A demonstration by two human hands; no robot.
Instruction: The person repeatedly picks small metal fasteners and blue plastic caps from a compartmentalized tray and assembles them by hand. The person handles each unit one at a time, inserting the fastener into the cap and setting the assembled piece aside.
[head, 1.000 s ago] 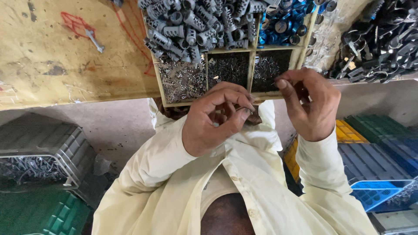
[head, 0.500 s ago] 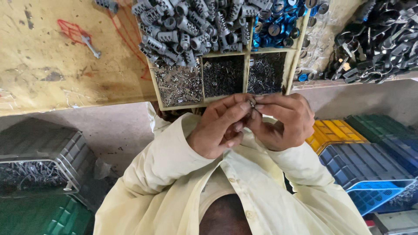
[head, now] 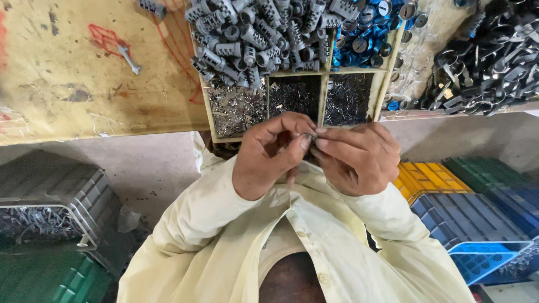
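Note:
My left hand (head: 269, 154) and my right hand (head: 356, 157) meet in front of my chest, fingertips pressed together. Between the fingertips sits a small metal part (head: 312, 134), mostly hidden by the fingers. Both hands pinch it. Just beyond them stands a wooden tray (head: 323, 98) with three compartments of tiny dark and silvery metal pieces. My cream shirt sleeves fill the lower half of the view.
A heap of grey ribbed plastic sleeves (head: 252, 33) lies behind the tray, with blue caps (head: 365, 39) and black clips (head: 488, 62) to the right. The worn yellow bench (head: 73, 73) holds a small spanner (head: 130, 59). Grey, green, yellow and blue crates stand on the floor.
My right hand came in from the right and joined my left hand; both now close on the small part together, lower and nearer my chest.

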